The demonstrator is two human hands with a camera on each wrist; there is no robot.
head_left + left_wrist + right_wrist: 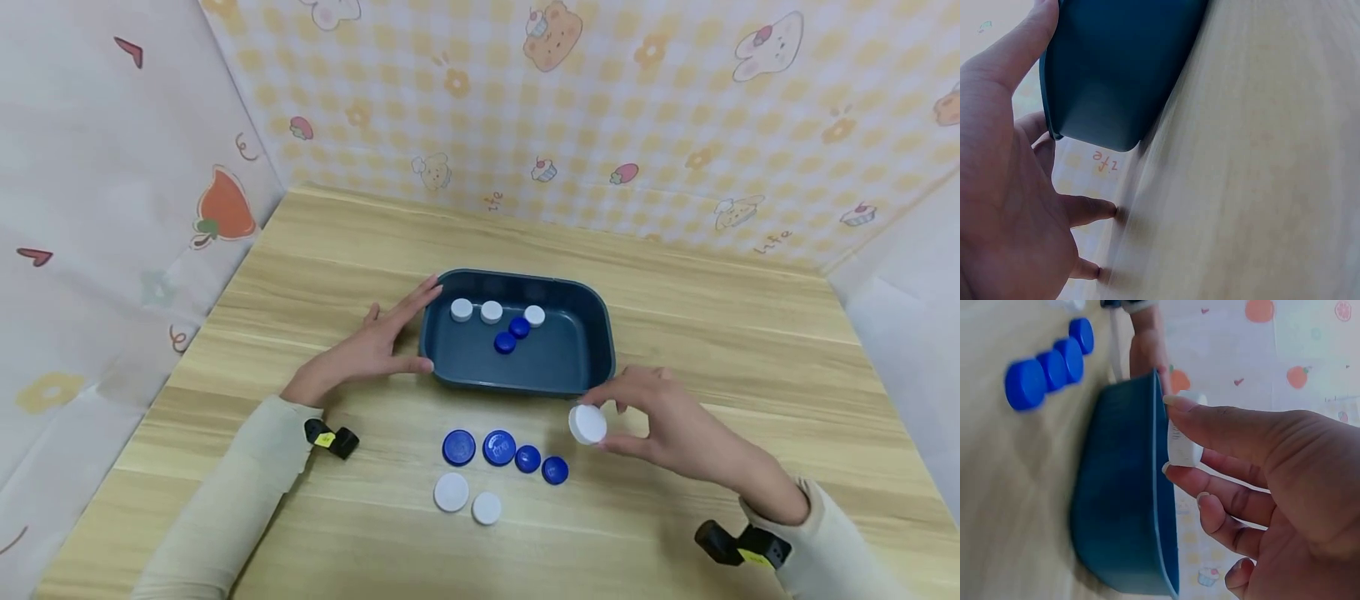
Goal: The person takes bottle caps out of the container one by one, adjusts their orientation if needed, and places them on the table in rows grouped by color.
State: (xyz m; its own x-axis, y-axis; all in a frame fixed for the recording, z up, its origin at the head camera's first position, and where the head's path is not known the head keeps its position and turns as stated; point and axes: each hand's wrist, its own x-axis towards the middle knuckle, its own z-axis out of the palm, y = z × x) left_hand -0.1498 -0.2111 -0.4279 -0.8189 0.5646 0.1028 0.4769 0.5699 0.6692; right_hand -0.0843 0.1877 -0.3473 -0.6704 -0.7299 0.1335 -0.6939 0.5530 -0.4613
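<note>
A white bottle cap [587,424] is pinched between the thumb and fingertips of my right hand [671,425], just outside the front right corner of a dark blue tray [517,388]. In the right wrist view the cap [1184,434] shows its ridged side, close to the tray's rim. My left hand [367,343] rests against the tray's left end, fingers spread, thumb at the front corner and a fingertip at the back. Inside the tray lie three white caps [491,312] and two blue caps [506,342].
In front of the tray, several blue caps [498,447] form a row on the wooden table [360,533]. Two white caps, a larger one [451,492] and a smaller one [486,508], lie nearer the front. A patterned wall [480,108] stands behind the table.
</note>
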